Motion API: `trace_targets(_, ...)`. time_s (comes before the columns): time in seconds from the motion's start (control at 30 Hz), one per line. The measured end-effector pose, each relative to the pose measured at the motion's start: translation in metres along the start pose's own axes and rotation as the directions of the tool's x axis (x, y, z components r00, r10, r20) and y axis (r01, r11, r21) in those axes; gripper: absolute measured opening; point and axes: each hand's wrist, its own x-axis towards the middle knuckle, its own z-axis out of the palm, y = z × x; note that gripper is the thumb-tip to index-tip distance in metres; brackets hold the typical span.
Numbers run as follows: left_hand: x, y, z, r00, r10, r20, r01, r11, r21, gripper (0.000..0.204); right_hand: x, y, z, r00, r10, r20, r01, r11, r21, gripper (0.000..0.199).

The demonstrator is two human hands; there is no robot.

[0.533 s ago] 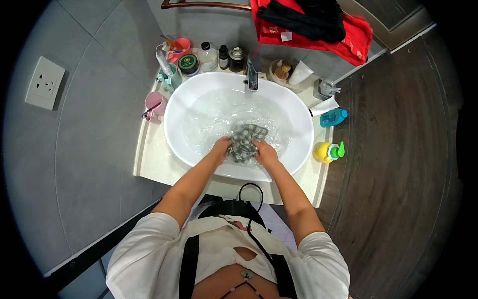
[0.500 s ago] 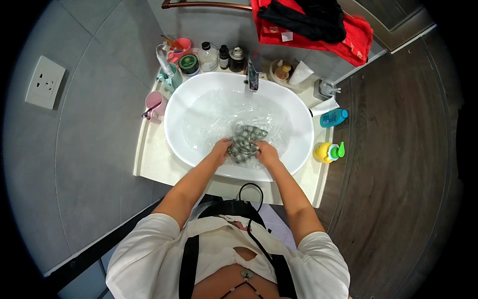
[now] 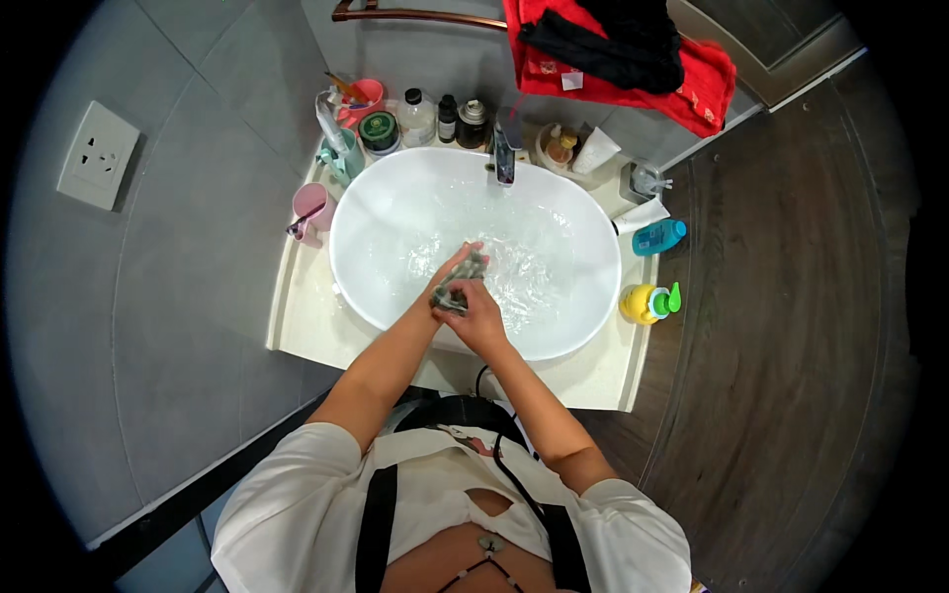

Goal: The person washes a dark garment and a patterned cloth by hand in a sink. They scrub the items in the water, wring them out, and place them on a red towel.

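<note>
A grey-and-white checked cloth (image 3: 461, 284), wet and bunched up, is held between my two hands above the water in the white oval basin (image 3: 346, 257). Along the cloth's far left side lies my left hand (image 3: 454, 269), its fingers pointing away from me and partly hidden by the fabric. My right hand (image 3: 476, 314) grips the cloth's near end, fingers curled round it close to my left wrist. Rippling water half covers the view of the basin floor.
A dark faucet (image 3: 504, 163) stands at the basin's far rim. Bottles and jars, including a green-lidded jar (image 3: 378, 128), line the back. A pink cup (image 3: 311, 206) sits left; a yellow pump bottle (image 3: 643, 303) and blue bottle (image 3: 657, 237) sit right.
My hands have lifted the cloth out of the water and come together. The right hand has moved left, beside the left wrist, and the cloth is now squeezed into a smaller bundle.
</note>
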Motion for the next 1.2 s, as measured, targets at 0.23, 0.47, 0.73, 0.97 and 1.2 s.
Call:
trace_targets(0.23, -0.003, -0.003, 0.006, 0.998, 0.008, -0.070, -0.006, 1.000, 0.026, 0.028, 0.022, 0.020, 0.006, 0.961, 0.048, -0.271, -0.090, 0.986, -0.143, 0.027)
trace_targets(0.47, -0.025, -0.013, 0.047, 0.917, 0.171, -0.360, -0.077, 0.962, 0.261, 0.023, 0.035, 0.067, -0.005, 0.899, 0.258, -0.353, -0.321, 0.938, -0.133, 0.037)
trace_targets(0.73, -0.016, -0.007, 0.001, 0.950, 0.242, -0.198, -0.130, 0.882, 0.453, 0.030, 0.015, 0.140, -0.032, 0.822, 0.493, -0.286, -0.444, 0.868, 0.222, 0.032)
trace_targets(0.97, -0.001, 0.003, -0.067, 0.872, 0.419, -0.253, -0.044, 0.581, 0.813, 0.042, 0.006, 0.121, -0.036, 0.977, -0.126, -0.171, 0.055, 0.928, -0.368, 0.051)
trace_targets(1.2, 0.000, -0.020, -0.069, 0.950, 0.146, -0.275, 0.072, 0.757, 0.650, 0.033, 0.009, 0.158, -0.009, 0.965, 0.244, 0.094, -0.172, 0.864, -0.474, 0.042)
